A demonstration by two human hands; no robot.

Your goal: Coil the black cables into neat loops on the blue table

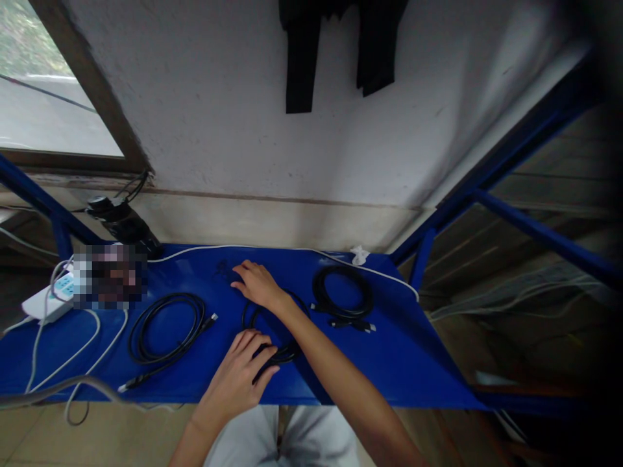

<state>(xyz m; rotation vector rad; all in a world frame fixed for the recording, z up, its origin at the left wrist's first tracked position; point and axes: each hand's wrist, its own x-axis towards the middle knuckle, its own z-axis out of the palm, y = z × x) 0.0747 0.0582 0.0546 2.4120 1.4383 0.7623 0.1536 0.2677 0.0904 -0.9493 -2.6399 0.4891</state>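
A loosely coiled black cable (253,314) lies in the middle of the blue table top (413,350). My left hand (241,373) rests on the near side of this coil, thumb and fingers closed around the bundled strands (285,353). My right arm crosses over the coil from the lower right. My right hand (256,282) lies palm down on the table at the coil's far side, fingers stretched to the left and holding nothing that I can see.
A second black cable coil (165,327) lies to the left and a third (343,295) to the right. A white power strip (46,298) with white cords sits at the far left. A white cord (272,248) runs along the back edge. Blue frame bars (535,227) stand on the right.
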